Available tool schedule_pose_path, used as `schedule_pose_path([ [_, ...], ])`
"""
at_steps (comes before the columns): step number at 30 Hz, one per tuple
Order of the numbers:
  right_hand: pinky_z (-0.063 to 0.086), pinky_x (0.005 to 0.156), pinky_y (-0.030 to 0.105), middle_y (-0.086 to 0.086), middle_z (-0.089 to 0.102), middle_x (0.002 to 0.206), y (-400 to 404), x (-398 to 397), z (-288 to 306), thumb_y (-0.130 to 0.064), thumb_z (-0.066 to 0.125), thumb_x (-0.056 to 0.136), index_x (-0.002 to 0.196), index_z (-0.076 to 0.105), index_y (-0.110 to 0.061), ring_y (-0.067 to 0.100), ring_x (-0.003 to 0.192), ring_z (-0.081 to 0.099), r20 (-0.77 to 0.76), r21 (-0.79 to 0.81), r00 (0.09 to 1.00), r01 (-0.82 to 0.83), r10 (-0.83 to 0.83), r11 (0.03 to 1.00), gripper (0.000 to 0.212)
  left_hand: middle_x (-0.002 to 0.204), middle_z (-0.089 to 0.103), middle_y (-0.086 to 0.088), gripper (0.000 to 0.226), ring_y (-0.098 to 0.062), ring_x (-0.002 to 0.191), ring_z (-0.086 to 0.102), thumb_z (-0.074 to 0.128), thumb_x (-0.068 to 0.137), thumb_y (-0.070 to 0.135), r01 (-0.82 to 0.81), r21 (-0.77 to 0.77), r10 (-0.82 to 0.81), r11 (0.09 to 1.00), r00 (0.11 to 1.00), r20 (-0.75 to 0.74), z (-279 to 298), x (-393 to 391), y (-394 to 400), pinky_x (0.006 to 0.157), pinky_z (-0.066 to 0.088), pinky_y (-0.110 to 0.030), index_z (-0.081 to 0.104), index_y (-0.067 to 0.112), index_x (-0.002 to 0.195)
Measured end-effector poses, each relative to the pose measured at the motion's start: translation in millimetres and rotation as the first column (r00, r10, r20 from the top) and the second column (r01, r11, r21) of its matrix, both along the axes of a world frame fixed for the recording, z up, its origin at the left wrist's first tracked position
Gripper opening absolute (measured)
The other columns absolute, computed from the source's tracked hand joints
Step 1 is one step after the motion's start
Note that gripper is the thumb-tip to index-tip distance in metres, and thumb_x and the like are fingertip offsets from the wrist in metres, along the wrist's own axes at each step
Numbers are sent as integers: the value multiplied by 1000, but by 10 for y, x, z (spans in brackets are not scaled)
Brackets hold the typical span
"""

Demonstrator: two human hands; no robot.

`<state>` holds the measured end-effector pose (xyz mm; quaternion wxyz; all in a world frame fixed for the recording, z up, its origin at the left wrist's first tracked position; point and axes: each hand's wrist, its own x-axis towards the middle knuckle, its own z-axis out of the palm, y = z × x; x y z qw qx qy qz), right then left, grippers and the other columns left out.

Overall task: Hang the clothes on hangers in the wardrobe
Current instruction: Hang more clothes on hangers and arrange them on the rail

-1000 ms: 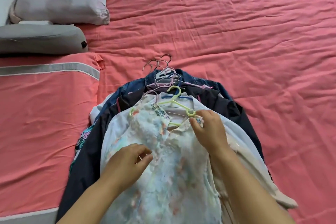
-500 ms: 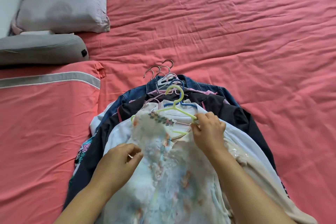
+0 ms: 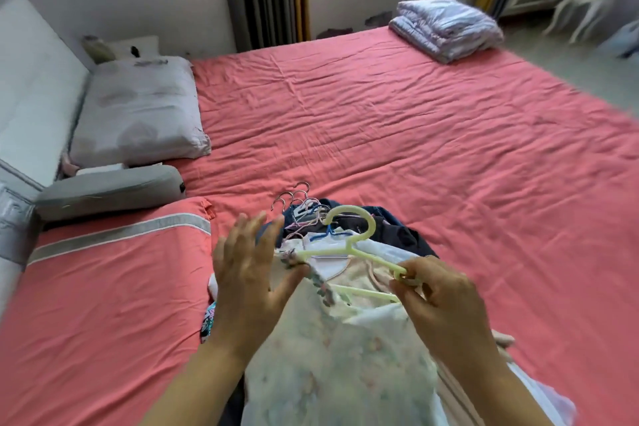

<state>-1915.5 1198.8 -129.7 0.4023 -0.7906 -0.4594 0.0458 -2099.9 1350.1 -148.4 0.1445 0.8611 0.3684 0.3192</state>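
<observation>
Head: hanger lifted, bed beyond.

Bed: clothes pile at near centre, hangers' hooks at its far end. Top garment on hanger, above the pile. Left hand left of hanger; right hand at its right end. Pillows far left, bolster before them. Folded blanket at far right corner.
</observation>
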Motion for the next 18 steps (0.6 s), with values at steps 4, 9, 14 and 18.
schedule_pose_path([
  [4, 35, 53, 16, -19, 57, 60, -674, -468, 585, -30, 65, 68, 72, 66, -28, -2, 55, 48, -36, 45, 980, 199, -197, 979, 4, 95, 61, 16, 45, -10, 96, 54, 42, 88, 61, 342, 28, -343, 939, 933, 110, 530, -118, -287, 94, 38, -43, 58, 26, 113],
  [9, 45, 55, 29, -16, 62, 62, -1509, -1038, 1258, -15, 80, 68, 74, 70, -28, 4, 58, 55, -11, 68, 919, 393, -393, 917, 18, 73, 54, 15, 40, -15, 69, 54, 55, 83, 52, 480, 138, -499, 866, 840, 213, 1125, -179, -854, 69, 41, -32, 65, 13, 82],
  [14, 45, 63, 9, -19, 70, 78, -2449, -1613, 1841, -5, 78, 71, 83, 68, -36, -1, 71, 64, -94, 91, 886, 462, -454, 882, 35, 66, 49, 11, 48, -22, 63, 53, 47, 88, 54, 592, 203, -624, 780, 709, 328, 1579, -206, -1545, 65, 43, -38, 62, 10, 74],
  [18, 44, 77, 7, -15, 70, 96, -3209, -2086, 2129, -3, 74, 74, 112, 59, -42, -7, 89, 62, -86, 90, 843, 537, -531, 839, 56, 67, 53, 9, 35, -20, 65, 53, 54, 83, 43, 663, 220, -683, 716, 598, 419, 1894, -199, -2051, 67, 46, -47, 63, 10, 76],
])
